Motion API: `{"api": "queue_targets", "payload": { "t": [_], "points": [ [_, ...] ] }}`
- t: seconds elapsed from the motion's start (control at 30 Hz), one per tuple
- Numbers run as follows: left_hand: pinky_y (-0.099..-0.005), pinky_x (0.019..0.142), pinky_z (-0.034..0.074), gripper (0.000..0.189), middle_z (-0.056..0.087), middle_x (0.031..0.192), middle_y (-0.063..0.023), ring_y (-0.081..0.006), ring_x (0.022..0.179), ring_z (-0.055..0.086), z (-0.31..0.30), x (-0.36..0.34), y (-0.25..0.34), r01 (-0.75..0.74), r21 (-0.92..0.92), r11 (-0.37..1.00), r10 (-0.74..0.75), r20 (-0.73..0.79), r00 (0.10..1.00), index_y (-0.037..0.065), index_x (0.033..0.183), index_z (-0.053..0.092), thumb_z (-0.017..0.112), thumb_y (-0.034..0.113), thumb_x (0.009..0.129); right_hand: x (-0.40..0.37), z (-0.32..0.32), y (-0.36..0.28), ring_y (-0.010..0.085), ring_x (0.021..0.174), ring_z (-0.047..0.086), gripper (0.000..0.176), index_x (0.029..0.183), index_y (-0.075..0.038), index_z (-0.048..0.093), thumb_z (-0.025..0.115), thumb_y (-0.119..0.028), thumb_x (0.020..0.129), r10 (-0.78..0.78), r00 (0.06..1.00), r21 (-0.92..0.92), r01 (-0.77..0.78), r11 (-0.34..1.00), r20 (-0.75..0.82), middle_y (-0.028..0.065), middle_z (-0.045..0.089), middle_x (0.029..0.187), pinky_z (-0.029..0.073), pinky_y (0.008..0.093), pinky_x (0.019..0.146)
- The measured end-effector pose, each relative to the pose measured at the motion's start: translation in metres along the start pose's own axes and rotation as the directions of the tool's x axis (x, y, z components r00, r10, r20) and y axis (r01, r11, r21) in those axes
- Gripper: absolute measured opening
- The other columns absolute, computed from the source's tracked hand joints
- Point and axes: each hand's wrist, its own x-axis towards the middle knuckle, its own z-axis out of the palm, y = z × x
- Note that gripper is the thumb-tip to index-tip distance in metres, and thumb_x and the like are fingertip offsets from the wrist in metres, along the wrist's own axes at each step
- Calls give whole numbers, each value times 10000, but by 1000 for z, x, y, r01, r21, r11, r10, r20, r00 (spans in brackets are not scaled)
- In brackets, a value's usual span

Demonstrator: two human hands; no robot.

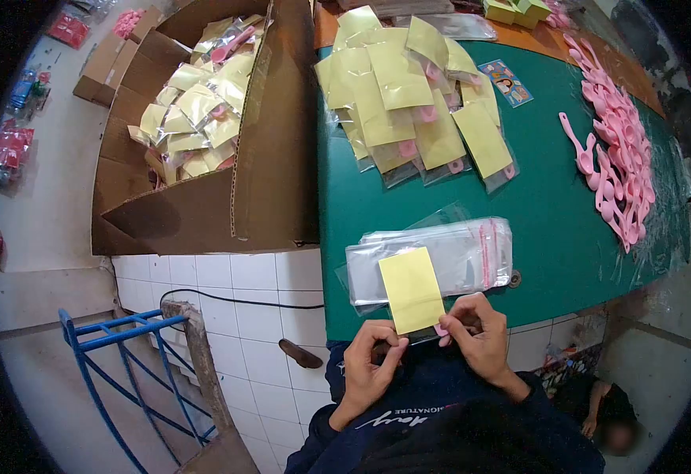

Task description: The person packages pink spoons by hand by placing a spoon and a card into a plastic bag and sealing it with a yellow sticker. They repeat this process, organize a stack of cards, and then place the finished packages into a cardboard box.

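A clear plastic bag with a yellow card point(412, 291) in it lies between my hands, over the near edge of a stack of clear bags point(464, 251). My left hand point(369, 365) is closed in a pinch at the packet's lower left edge. At the lower right corner, my right hand point(478, 336) pinches the same packet, where a bit of pink point(441, 329) shows, likely a spoon handle; the rest of it is hidden behind the card. Beyond the bags is a pile of packed yellow-card packets point(393, 79) with pink handle ends poking out.
Loose pink spoons point(618, 142) are heaped on the right of the green table point(535, 182). A colourful card point(506, 83) lies past the packets. On the left stands an open cardboard box point(203, 212) with many packets. A blue metal frame point(116, 340) and another person point(594, 411) are lower down.
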Motion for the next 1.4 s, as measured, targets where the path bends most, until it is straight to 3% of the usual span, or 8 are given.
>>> {"api": "queue_targets", "payload": {
  "t": [0.27, 0.4, 0.53, 0.63, 0.87, 1.0, 1.13, 1.4],
  "points": [
    [-195, 615, 483, 422, 543, 1103, -111, -113, 809, 565, 3, 33, 69, -265, 393, 881, 199, 201, 959, 21, 1184, 507, 623, -27, 781, 8, -25, -33, 124, 678, 622, 342, 1179, -1, 532, 588, -42, 844, -102, 987, -114, 116, 987, 121, 91, 636, 791, 511, 248, 600],
    [-258, 661, 500, 427, 551, 1113, -130, -171, 868, 577, 15, 106, 102, -519, 405, 752, 452, 257, 854, 24, 1188, 514, 640, 40, 781, 58, -84, -73, 215, 849, 605, 342, 1138, -14, 551, 608, -104, 812, -552, 822, -637, 501, 586, 138, 135, 614, 977, 490, 321, 715],
    [-356, 723, 476, 336, 573, 970, -130, -271, 849, 591, 26, 170, 103, -602, 717, 352, 624, 299, 721, 26, 1035, 565, 679, 207, 776, 142, -192, -68, 344, 961, 519, 340, 1067, -9, 544, 622, -167, 777, -655, 753, -951, 239, 195, 55, 179, 539, 1004, 424, 383, 814],
    [-381, 711, 448, 343, 570, 874, -119, -296, 826, 574, 32, 157, 92, -500, 820, 278, 278, 430, 859, 49, 929, 563, 689, 312, 749, 184, -249, -49, 349, 927, 537, 315, 991, -19, 558, 654, -206, 757, -517, 856, -993, 86, 84, 30, 177, 548, 958, 426, 410, 779],
    [-341, 627, 465, 262, 597, 767, -92, -240, 729, 610, 28, 172, 68, -482, 621, 618, 170, 493, 853, 32, 872, 540, 693, 203, 746, 202, -221, -59, 288, 806, 602, 207, 850, -41, 558, 678, -148, 719, -444, 884, -984, -82, 159, -146, 156, 604, 782, 456, 424, 697],
    [-298, 651, 494, 175, 646, 791, -113, -215, 781, 652, 27, 180, 68, -335, 370, 867, 141, 462, 875, 9, 892, 489, 619, 103, 821, 182, -211, -91, 117, 773, 564, 109, 831, -24, 526, 620, -47, 780, -458, 860, -713, 175, 680, -226, 55, 574, 766, 460, 287, 703],
    [-242, 680, 506, 180, 680, 836, -121, -153, 828, 657, 28, 179, 77, -99, 210, 973, 7, 397, 918, 9, 973, 467, 589, 81, 861, 168, -174, -104, 114, 721, 557, 227, 1048, -20, 526, 583, -39, 828, -677, 669, -553, 454, 699, -306, 40, 568, 818, 455, 222, 621],
    [-238, 709, 520, 219, 682, 867, -112, -129, 849, 641, 23, 182, 71, 15, 0, 1000, -14, 384, 923, 12, 1010, 486, 616, 54, 839, 140, -96, -91, 94, 664, 577, 226, 1088, -7, 524, 481, -167, 934, -432, 901, -105, 426, 899, -43, 47, 576, 761, 463, 213, 603]
  ]
}}
